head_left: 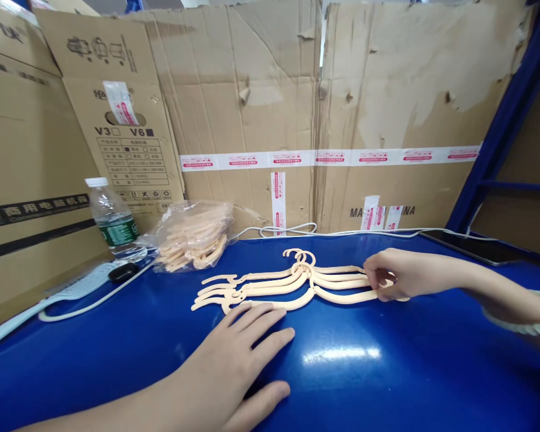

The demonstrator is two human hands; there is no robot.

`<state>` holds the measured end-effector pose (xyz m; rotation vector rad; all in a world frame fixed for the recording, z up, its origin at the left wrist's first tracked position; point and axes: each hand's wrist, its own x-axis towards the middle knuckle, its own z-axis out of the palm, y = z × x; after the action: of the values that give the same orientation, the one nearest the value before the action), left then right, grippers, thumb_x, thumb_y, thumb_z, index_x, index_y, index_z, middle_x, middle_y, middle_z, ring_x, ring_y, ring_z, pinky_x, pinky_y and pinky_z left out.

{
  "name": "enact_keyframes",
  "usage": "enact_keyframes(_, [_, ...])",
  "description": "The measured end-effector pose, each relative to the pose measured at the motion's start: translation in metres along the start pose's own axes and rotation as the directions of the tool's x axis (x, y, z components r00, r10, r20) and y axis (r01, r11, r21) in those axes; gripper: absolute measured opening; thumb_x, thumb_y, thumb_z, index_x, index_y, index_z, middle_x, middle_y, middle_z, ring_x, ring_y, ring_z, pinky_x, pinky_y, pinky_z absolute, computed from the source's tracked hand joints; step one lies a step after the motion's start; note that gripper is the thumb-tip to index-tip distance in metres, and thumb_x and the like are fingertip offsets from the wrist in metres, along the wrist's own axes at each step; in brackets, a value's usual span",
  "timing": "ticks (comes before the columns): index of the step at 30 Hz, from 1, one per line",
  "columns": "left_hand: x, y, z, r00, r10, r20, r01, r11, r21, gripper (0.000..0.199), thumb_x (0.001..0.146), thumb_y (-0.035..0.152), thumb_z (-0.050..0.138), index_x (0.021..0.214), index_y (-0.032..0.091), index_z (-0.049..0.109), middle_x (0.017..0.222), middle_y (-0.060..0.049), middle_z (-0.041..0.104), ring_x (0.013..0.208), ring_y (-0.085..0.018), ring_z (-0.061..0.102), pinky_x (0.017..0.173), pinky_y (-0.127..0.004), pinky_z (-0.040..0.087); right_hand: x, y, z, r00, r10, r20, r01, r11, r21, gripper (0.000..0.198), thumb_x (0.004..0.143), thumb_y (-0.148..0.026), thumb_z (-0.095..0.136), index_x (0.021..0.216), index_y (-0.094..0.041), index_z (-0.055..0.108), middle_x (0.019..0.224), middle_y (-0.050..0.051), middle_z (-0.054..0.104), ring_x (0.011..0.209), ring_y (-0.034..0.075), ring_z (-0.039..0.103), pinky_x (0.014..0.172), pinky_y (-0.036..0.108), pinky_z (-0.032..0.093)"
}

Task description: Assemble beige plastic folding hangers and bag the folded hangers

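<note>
Several peach-coloured plastic clothes hangers [342, 297] lie overlapped in a loose row on the blue tabletop, their hooks [312, 258] pointing to the far side. My left hand [236, 363] rests palm down with its fingers spread, the fingertips at the left arm of the nearest hanger. At the right ends of the row, my right hand [402, 273] has thumb and fingers closed on the end of a hanger. Those fingers cover the hanger ends, so I cannot tell whether more than one is pinched.
Behind the row sits a clear plastic bag [193, 237] of more hangers. A water bottle [117, 225], a blue face mask [83, 282] and a small black object [123, 273] are at left. Cardboard [252, 120] walls the back; a dark flat device [470, 247] lies at far right.
</note>
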<state>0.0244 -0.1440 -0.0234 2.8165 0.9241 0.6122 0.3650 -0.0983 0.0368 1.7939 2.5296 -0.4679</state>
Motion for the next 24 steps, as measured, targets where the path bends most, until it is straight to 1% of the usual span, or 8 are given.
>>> enact_keyframes(3, [0.007,-0.006,-0.008,0.993,0.007,0.116,-0.006,1.000,-0.006,0.053,0.085,0.038,0.062,0.137,0.032,0.051,0.145,-0.010,0.047,0.132,-0.038,0.043,0.110,-0.057,0.029,0.006,0.002,0.002,0.999,0.042,-0.019,-0.042,0.999,0.012,0.006,0.068,-0.023,0.059,0.070,-0.019,0.062,0.067,0.001,0.064,0.060,0.016,0.057,0.052,0.024,0.038])
enact_keyframes(5, [0.012,-0.010,-0.015,0.981,0.027,0.193,-0.030,0.999,0.013,0.055,0.087,0.038,0.060,0.140,0.033,0.047,0.147,-0.011,0.044,0.134,-0.039,0.040,0.109,-0.059,0.029,0.011,0.004,0.004,0.998,0.046,-0.050,-0.047,0.999,-0.011,0.003,0.069,-0.022,0.059,0.068,-0.019,0.060,0.066,0.001,0.064,0.058,0.015,0.056,0.051,0.024,0.037])
enact_keyframes(7, [0.018,-0.014,-0.020,0.975,0.045,0.218,-0.052,0.998,0.025,0.055,0.088,0.036,0.059,0.141,0.034,0.045,0.147,-0.010,0.043,0.135,-0.038,0.040,0.109,-0.058,0.030,0.015,0.008,0.006,0.996,0.030,-0.085,-0.035,0.998,-0.059,0.005,0.069,-0.022,0.059,0.066,-0.019,0.057,0.066,0.001,0.064,0.057,0.015,0.055,0.050,0.024,0.035])
enact_keyframes(10, [0.025,-0.021,-0.025,0.975,0.069,0.209,-0.073,0.997,0.011,0.056,0.086,0.035,0.063,0.140,0.036,0.045,0.147,-0.008,0.044,0.134,-0.036,0.041,0.110,-0.055,0.031,0.023,0.015,0.008,0.992,0.013,-0.127,-0.027,0.994,-0.109,0.012,0.072,-0.026,0.061,0.064,-0.020,0.053,0.065,0.001,0.063,0.055,0.014,0.053,0.049,0.025,0.032])
enact_keyframes(14, [0.033,-0.036,-0.025,0.975,0.072,0.208,-0.073,0.997,-0.004,0.056,0.087,0.037,0.062,0.140,0.037,0.045,0.146,-0.007,0.044,0.135,-0.035,0.040,0.110,-0.053,0.031,0.036,0.024,0.013,0.980,0.014,-0.198,-0.036,0.994,-0.105,0.016,0.078,-0.031,0.057,0.068,-0.021,0.050,0.064,0.001,0.062,0.054,0.014,0.052,0.049,0.024,0.031])
enact_keyframes(16, [0.038,-0.046,-0.021,0.977,0.078,0.199,-0.078,0.997,-0.007,0.055,0.087,0.038,0.061,0.140,0.037,0.045,0.146,-0.008,0.045,0.135,-0.035,0.040,0.110,-0.053,0.032,0.044,0.028,0.015,0.968,0.013,-0.249,-0.049,0.989,-0.139,0.016,0.081,-0.031,0.055,0.070,-0.021,0.049,0.064,0.001,0.061,0.053,0.014,0.051,0.049,0.025,0.030])
enact_keyframes(20, [0.048,-0.063,-0.007,0.994,0.042,0.099,-0.045,0.999,0.026,0.054,0.086,0.034,0.061,0.138,0.036,0.047,0.148,-0.008,0.043,0.136,-0.035,0.038,0.111,-0.055,0.028,0.061,0.039,0.020,0.945,0.000,-0.326,-0.072,0.975,-0.210,0.017,0.085,-0.031,0.051,0.072,-0.021,0.047,0.065,0.001,0.059,0.053,0.015,0.050,0.051,0.025,0.029])
enact_keyframes(24, [0.060,-0.077,0.000,0.997,0.018,0.082,-0.021,0.999,0.044,0.052,0.087,0.033,0.060,0.137,0.037,0.049,0.150,-0.006,0.041,0.137,-0.034,0.037,0.111,-0.055,0.028,0.073,0.046,0.020,0.929,-0.025,-0.369,-0.039,0.985,-0.165,0.018,0.087,-0.032,0.051,0.073,-0.021,0.049,0.068,0.003,0.060,0.057,0.015,0.052,0.053,0.026,0.033])
